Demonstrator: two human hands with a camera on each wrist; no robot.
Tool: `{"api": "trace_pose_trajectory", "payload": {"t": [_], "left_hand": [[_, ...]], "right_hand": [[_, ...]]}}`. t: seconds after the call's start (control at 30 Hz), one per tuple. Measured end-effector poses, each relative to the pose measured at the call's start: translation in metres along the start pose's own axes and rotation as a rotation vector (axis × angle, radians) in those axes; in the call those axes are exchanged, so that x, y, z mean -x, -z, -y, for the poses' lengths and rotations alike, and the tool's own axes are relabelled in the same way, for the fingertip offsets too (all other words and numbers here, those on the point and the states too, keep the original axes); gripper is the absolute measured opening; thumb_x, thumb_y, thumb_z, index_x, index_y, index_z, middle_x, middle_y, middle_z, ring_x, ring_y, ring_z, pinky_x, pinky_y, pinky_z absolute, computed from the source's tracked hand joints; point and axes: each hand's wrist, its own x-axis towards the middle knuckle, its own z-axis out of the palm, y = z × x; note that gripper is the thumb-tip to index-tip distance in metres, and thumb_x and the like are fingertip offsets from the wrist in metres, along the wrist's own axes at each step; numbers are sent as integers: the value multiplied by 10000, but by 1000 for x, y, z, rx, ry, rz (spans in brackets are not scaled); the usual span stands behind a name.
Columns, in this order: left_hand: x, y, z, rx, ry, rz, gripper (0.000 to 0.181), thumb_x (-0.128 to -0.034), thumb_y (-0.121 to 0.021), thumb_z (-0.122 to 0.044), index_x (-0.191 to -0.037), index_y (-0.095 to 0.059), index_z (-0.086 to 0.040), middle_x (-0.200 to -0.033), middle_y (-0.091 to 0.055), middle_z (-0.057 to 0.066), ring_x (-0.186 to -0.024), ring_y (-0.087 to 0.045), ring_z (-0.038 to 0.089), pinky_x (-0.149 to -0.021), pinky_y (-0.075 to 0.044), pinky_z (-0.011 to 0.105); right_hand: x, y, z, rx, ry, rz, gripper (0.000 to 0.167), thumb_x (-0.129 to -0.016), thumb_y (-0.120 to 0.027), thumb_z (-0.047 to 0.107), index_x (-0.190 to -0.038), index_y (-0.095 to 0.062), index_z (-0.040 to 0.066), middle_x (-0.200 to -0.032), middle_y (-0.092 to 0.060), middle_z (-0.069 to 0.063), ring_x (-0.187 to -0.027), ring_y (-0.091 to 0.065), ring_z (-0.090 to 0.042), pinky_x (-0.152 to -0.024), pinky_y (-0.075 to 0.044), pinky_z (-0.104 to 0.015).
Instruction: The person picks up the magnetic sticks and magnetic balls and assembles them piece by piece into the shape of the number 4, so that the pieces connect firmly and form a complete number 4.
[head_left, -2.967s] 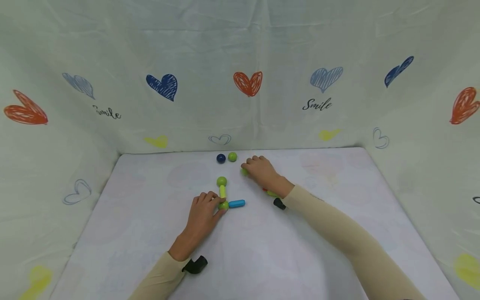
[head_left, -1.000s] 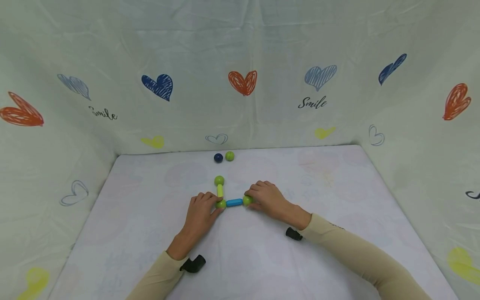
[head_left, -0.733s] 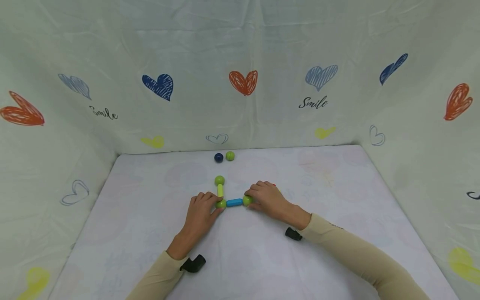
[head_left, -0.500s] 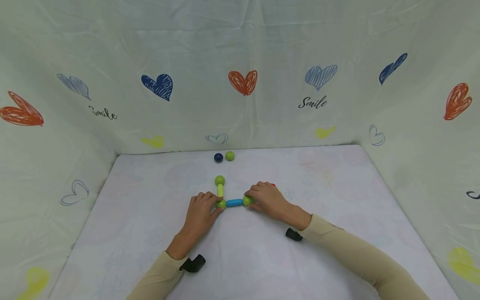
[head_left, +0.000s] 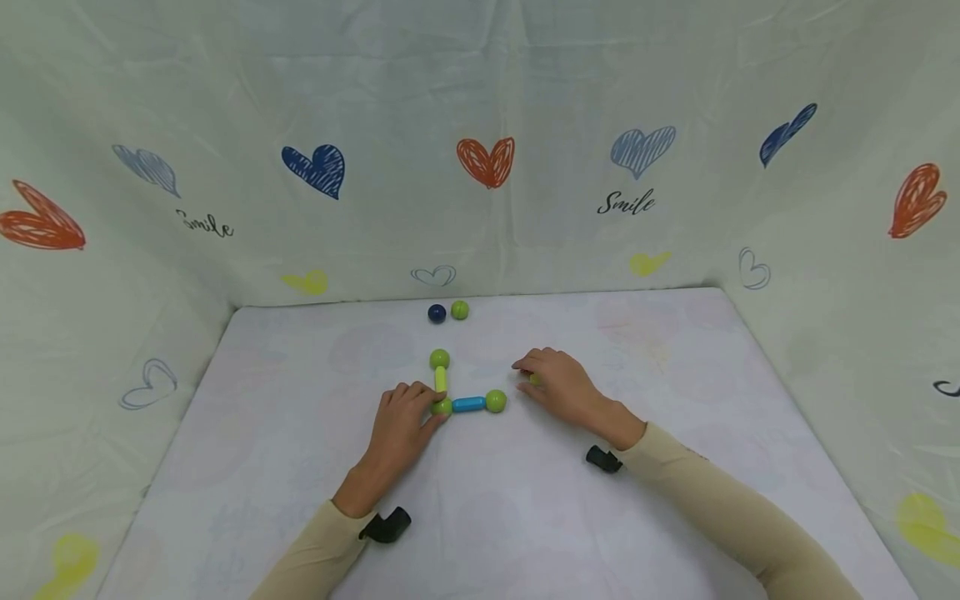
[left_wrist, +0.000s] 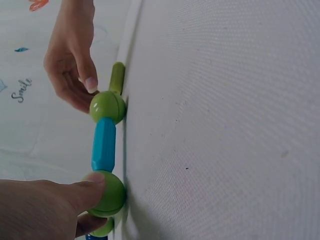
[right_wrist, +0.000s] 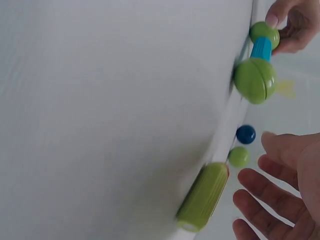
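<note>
My left hand (head_left: 397, 433) pinches a green ball (left_wrist: 111, 195) at the corner of an L-shaped piece made of balls and rods. From that ball a yellow-green rod (head_left: 440, 379) leads away to a second green ball (head_left: 439, 358). A blue rod (head_left: 468, 404) runs right to a third green ball (head_left: 496, 401), which no hand touches. To its right, my right hand (head_left: 566, 387) hovers with spread fingers around a loose yellow-green rod (right_wrist: 204, 197). In the right wrist view those fingers are apart from the rod. A thin red edge shows behind it, mostly hidden.
At the back of the white-covered table (head_left: 300, 450) lie a dark blue ball (head_left: 437, 314) and a loose green ball (head_left: 460, 310). A white cloth wall (head_left: 405, 225) printed with hearts stands behind. Black camera mounts hang at both wrists.
My right hand brought a green ball to the blue rod's free end, held it there, then released it and moved right toward the loose rod. The left hand stayed on the corner ball.
</note>
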Motion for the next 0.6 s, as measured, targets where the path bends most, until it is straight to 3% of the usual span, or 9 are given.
{"api": "trace_pose_trajectory", "payload": {"t": [0.27, 0.6], "left_hand": [[-1, 0, 1, -4, -8, 0, 341, -906, -853, -203, -1223, -775, -105, -1121, -714, 48, -1057, -604, 268, -1004, -477, 509], [0, 0, -1, 5, 17, 8, 339, -909, -851, -201, -1224, -775, -104, -1114, -712, 50, -1039, -600, 260, -995, -478, 497]], "right_hand": [[2, 6, -18, -54, -105, -11, 289, -943, -795, 74, -1228, -754, 43, -1163, -734, -86, -1096, -696, -286, -935, -588, -459], [-8, -1, -26, -82, -167, 69, 285, -979, -774, 136, -1245, -743, 37, -1116, -729, -85, -988, -688, -223, -866, -590, -416]]}}
